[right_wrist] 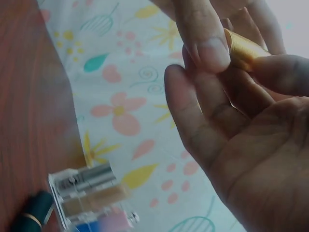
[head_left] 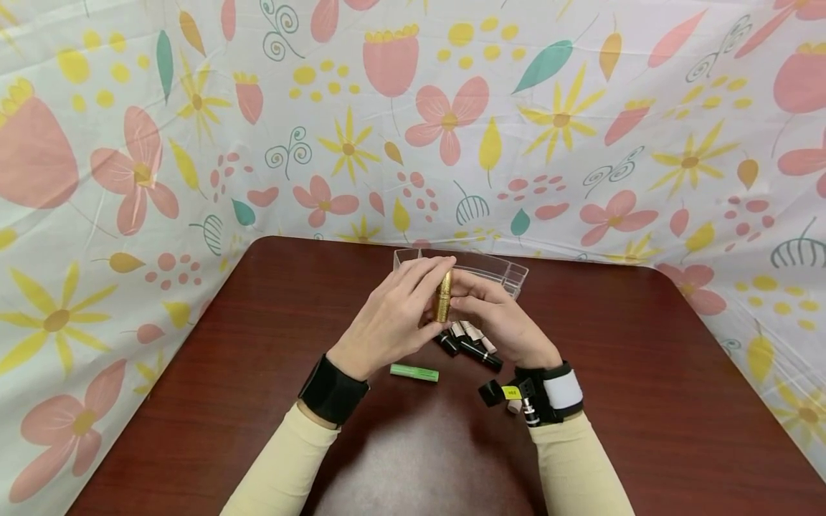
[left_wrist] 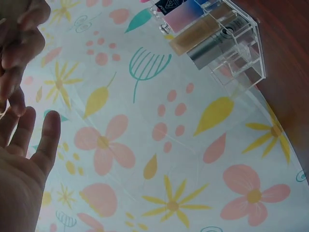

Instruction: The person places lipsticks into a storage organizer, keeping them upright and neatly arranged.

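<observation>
A shiny gold lipstick tube (head_left: 442, 297) stands nearly upright between both hands, raised in front of the clear organizer. My left hand (head_left: 393, 315) grips it from the left, its fingers bent over the top and the thumb low on the tube. From the right, my right hand (head_left: 506, 319) pinches the same tube with thumb and fingers. The right wrist view shows part of the gold tube (right_wrist: 244, 50) between the two thumbs, the rest hidden by fingers. Behind and below the hands lie several black and pale pink lipsticks (head_left: 480, 355).
A green tube (head_left: 414, 373) lies on the dark red-brown table (head_left: 258, 401), left of the lipsticks. The clear organizer (head_left: 516, 276) sits near the back edge; silver, tan (left_wrist: 200, 36) and pink-blue tubes show in it. A flowered cloth (head_left: 445, 179) hangs behind the table.
</observation>
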A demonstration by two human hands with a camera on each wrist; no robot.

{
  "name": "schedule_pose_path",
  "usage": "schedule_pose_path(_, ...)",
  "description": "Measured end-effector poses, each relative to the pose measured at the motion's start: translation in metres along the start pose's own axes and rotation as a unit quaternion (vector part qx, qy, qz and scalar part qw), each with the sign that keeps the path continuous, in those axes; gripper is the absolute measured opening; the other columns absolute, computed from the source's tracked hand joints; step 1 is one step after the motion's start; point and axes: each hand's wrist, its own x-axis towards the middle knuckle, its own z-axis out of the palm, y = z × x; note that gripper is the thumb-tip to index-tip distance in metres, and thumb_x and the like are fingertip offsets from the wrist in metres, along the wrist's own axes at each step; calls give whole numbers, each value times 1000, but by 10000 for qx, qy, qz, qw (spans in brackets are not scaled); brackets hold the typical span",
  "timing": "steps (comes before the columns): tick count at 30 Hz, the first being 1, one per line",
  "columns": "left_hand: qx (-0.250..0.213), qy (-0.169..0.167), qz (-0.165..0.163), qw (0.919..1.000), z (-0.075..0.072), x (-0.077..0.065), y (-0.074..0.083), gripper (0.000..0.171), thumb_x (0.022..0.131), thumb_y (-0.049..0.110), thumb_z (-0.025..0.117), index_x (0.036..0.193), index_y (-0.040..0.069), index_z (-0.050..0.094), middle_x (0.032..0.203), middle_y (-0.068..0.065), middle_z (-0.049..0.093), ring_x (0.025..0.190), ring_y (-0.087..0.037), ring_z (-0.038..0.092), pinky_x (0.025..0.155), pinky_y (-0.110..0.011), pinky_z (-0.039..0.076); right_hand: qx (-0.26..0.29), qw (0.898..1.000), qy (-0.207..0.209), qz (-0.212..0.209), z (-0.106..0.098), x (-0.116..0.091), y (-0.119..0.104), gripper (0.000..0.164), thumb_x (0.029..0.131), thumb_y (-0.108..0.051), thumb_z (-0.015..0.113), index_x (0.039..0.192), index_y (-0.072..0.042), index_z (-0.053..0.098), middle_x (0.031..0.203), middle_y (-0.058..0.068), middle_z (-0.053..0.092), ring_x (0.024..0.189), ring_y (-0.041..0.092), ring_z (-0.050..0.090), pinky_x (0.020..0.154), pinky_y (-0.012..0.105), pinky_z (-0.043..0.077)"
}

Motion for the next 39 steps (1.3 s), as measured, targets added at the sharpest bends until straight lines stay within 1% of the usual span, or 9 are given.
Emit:
schedule_pose_path(2,-21,-21,29,10000,0,0,1,90,82,35,84,156,11,39,147,-6,53,136,-21,48,118,-33,39,305,9995,-13,73,0,0,1,42,105,-5,46,146,-4,48,123,2,68,107,14,69,96,31,55)
schedule_pose_path(5,34,11,17,10000,-1,0,1,88,82,34,83,155,12,40,146,-5,53,136,-21,48,116,-34,41,512,9987,17,36,0,1,1,41,104,-5,47,145,-4,49,123,2,67,106,14,68,94,30,55)
schedule_pose_path(10,88,115,18,9999,-1,0,0,88,81,32,84,155,10,42,142,-7,55,134,-23,50,114,-35,43,481,9985,262,-47,3,2,-1,31,102,-7,57,134,-6,57,114,5,67,97,14,68,85,28,57)
schedule_pose_path(13,48,96,50,9999,0,0,-1,91,80,34,85,156,10,40,143,-8,55,134,-23,51,114,-35,43,489,9983,302,-18,3,1,-2,30,102,-7,59,132,-6,58,110,7,67,93,15,68,82,29,58)
schedule_pose_path(18,-29,-33,-13,10000,1,-2,-3,90,82,35,84,156,11,39,147,-7,53,134,-23,51,114,-35,43,500,9984,257,11,2,1,-3,37,100,-5,61,137,-5,55,114,8,70,95,15,70,83,29,59)
schedule_pose_path(24,-73,-120,-69,9999,1,-3,-4,89,83,36,82,157,11,38,152,-5,50,135,-21,51,113,-35,44,629,9976,297,68,4,2,-5,49,95,5,63,141,-7,51,117,6,72,100,16,71,83,30,59)
schedule_pose_path(26,-84,-120,-78,9999,2,-4,-4,90,83,38,82,157,11,37,154,-5,48,136,-21,50,112,-35,44,582,9978,321,47,5,2,-5,53,94,7,64,142,-8,50,118,6,71,101,17,72,81,30,60)
schedule_pose_path(33,-140,-136,-121,9997,4,-4,-7,92,84,42,82,158,12,36,160,-7,42,140,-22,49,113,-37,45,63,9991,394,-165,7,1,-8,65,89,11,68,146,-11,48,117,10,70,98,19,72,75,28,59)
schedule_pose_path(39,-170,-248,-214,9993,2,-4,-7,90,85,42,80,159,15,35,165,-7,35,144,-20,46,110,-39,48,-195,9989,405,-110,11,1,-11,71,87,11,69,149,-14,43,120,12,67,101,23,70,77,33,61)
